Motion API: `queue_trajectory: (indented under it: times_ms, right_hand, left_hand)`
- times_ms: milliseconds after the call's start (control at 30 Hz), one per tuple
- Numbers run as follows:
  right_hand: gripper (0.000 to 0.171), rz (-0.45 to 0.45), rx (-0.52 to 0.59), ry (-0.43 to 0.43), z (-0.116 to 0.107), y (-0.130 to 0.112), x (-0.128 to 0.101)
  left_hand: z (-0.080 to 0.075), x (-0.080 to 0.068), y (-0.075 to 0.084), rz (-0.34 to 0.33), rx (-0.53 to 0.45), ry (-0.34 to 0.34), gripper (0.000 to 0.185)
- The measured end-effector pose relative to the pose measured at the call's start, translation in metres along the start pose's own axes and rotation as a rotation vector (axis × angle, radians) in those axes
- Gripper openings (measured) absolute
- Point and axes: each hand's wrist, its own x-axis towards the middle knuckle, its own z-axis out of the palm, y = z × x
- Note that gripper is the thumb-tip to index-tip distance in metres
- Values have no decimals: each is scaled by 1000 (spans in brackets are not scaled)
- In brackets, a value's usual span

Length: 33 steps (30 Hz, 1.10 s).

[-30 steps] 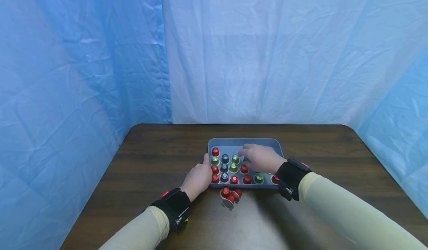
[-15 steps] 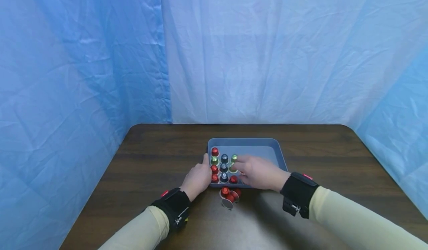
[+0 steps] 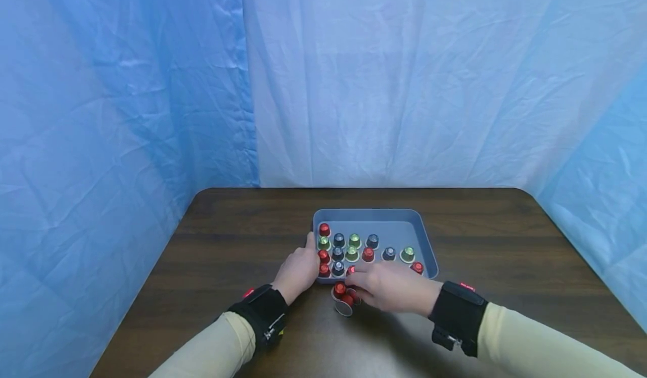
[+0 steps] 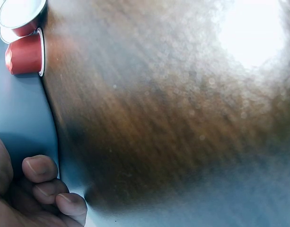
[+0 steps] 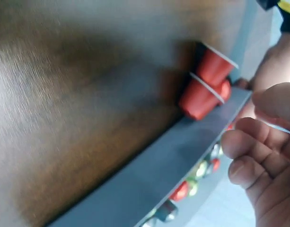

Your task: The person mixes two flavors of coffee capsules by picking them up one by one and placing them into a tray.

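Observation:
A blue-grey tray (image 3: 374,215) holds red, green and dark blue coffee capsules standing in rows. My left hand (image 3: 298,268) grips the tray's left side near its front corner; the left wrist view shows curled fingers (image 4: 40,169) against the tray's wall. Just in front of the tray, a small cluster of red coffee capsules (image 3: 340,289) lies on the table, one tipped with its silver lid showing. My right hand (image 3: 391,287) hovers over the tray's front edge beside that cluster. In the right wrist view its fingers (image 5: 244,170) are loosely bent, apart from the red capsules (image 5: 197,98).
The tray rests on a dark wooden table (image 3: 242,221). Blue sheeting (image 3: 384,86) hangs behind the table and at its sides. My right hand covers part of the tray's front row.
My right hand has moved from above the tray's middle toward its front edge and the loose red capsules, uncovering capsules at the tray's right. My left hand has stayed in place.

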Motion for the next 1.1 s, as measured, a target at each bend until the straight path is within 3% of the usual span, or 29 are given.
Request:
queue_trajectory:
  times_ms: [267, 600, 1100]
  right_hand:
    - [29, 42, 81, -70, 9, -3, -2]
    - [35, 27, 53, -107, 15, -5, -1]
    - [25, 64, 68, -144, 30, -7, 4]
  left_hand:
    - [1, 3, 0, -31, 4, -19, 71]
    - [0, 2, 1, -31, -4, -19, 72]
    - [0, 3, 2, -50, -8, -25, 72]
